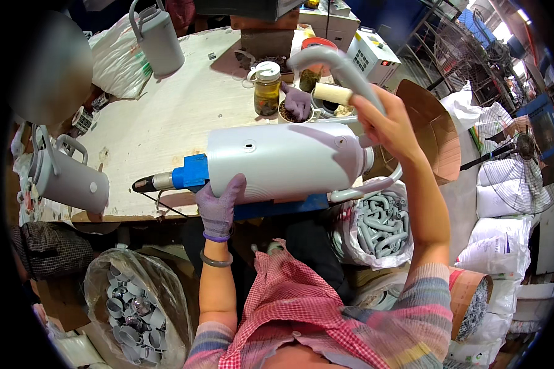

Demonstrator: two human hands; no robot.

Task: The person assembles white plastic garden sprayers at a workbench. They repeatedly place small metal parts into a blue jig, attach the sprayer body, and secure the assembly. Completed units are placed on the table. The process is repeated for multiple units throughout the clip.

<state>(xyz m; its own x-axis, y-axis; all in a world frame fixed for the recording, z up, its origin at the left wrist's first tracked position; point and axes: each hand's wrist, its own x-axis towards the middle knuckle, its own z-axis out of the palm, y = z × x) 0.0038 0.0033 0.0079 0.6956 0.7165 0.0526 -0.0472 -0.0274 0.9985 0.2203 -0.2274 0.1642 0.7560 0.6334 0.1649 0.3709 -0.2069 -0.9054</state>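
Note:
A light grey jug body (283, 157) lies on its side at the table's front edge. My left hand (218, 206), in a purple glove, grips its left end from below, thumb up against the wall. My bare right hand (391, 123) is closed round a curved grey handle (338, 61), held above the body's right end. A cream cylinder (333, 93) sticks out by my right fingertips; whether I hold it too is unclear. Beside the body's left end is a blue block (194, 172) with a metal and black tool (161, 181). A grey tube (369, 187) curves at its right end.
Finished-looking grey jugs (74, 175) stand left and far left on the table (166, 104). Behind the body are a lidded jar (267, 89) and a cup with a purple glove (297, 103). Bags of grey handles (381, 224) and grey rings (135, 313) flank me; a fan (523, 147) stands right.

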